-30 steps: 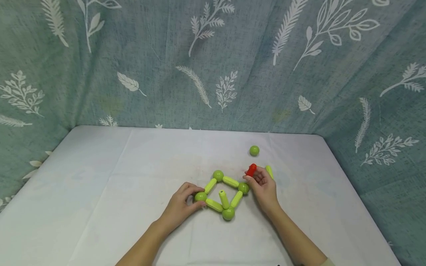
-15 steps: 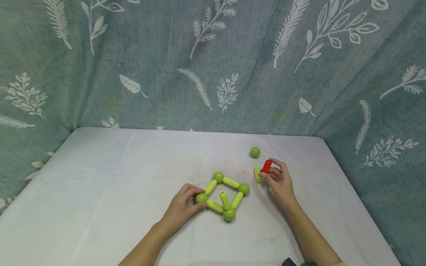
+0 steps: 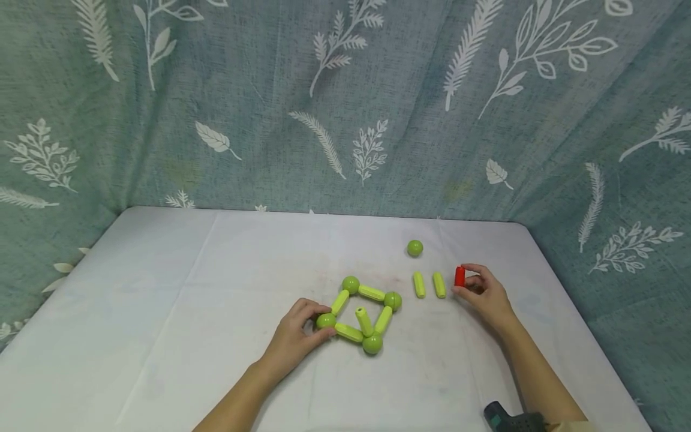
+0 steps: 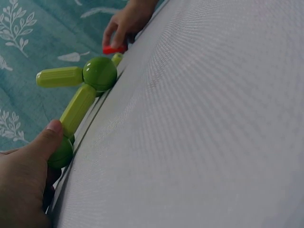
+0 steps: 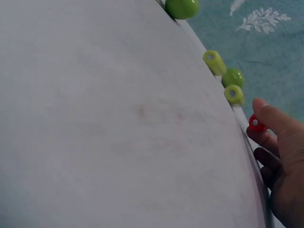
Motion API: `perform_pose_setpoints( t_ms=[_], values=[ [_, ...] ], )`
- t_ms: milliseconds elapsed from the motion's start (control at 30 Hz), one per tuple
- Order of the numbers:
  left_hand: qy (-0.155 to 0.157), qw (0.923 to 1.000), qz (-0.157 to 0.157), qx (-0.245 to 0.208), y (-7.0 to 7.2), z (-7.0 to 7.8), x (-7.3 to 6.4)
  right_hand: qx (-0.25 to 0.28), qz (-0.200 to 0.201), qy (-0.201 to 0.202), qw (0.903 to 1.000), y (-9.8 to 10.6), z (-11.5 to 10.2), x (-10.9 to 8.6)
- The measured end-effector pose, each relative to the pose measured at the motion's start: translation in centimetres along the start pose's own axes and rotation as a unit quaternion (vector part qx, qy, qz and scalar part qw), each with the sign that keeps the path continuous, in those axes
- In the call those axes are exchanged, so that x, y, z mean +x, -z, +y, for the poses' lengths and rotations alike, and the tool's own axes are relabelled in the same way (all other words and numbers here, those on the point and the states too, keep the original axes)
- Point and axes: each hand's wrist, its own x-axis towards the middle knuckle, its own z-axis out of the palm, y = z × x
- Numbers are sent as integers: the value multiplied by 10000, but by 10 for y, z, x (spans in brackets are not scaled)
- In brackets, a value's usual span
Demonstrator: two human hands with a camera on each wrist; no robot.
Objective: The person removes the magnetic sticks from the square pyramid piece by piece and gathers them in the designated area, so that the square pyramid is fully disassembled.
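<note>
My left hand (image 3: pixel 296 331) pinches the left green ball (image 3: pixel 326 321) of a four-sided frame of green balls and yellow-green rods lying on the table. From the frame's front ball (image 3: pixel 372 344) another rod (image 3: pixel 364 321) sticks up at a slant; the left wrist view shows this raised rod (image 4: pixel 59 77) too. Farther right, my right hand (image 3: pixel 488 297) pinches a short red rod (image 3: pixel 459 276) upright between thumb and forefinger. A hole shows in the end of the red rod (image 5: pixel 255 123) in the right wrist view. Just left of it lie two loose yellow-green rods, one nearer (image 3: pixel 439 285) and one farther (image 3: pixel 418 285).
A loose green ball (image 3: pixel 415 248) sits behind the loose rods. White cloth covers the table (image 3: pixel 216 360), and a green leaf-patterned curtain (image 3: pixel 270 168) hangs behind and at both sides. A dark device (image 3: pixel 513 418) is on the right forearm.
My right hand has moved right with the red rod, past the loose rods, which now both show side by side. The frame has turned slightly while my left hand stays on its ball.
</note>
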Motion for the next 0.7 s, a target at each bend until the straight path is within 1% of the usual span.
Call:
perform_pose_setpoints(
  t_ms=[100,167,367,567,633,700],
  values=[
    [-16,10000,-1,26,0,0,0,-262,-242,-116,9993,4,2,4],
    [-37,10000,10,44,0,0,0,-428,-397,-124,9982,6,2,7],
    [-122,9999,30,18,1,2,-1,-831,-703,-210,9938,11,3,14],
    [-201,9998,62,26,1,1,-1,-887,-789,-357,9923,14,0,15],
    [-254,9997,31,6,1,1,-1,-829,-715,-350,9934,15,0,13],
    [-308,9995,-96,14,1,1,-2,-711,-557,-302,9955,14,0,10]
  ],
)
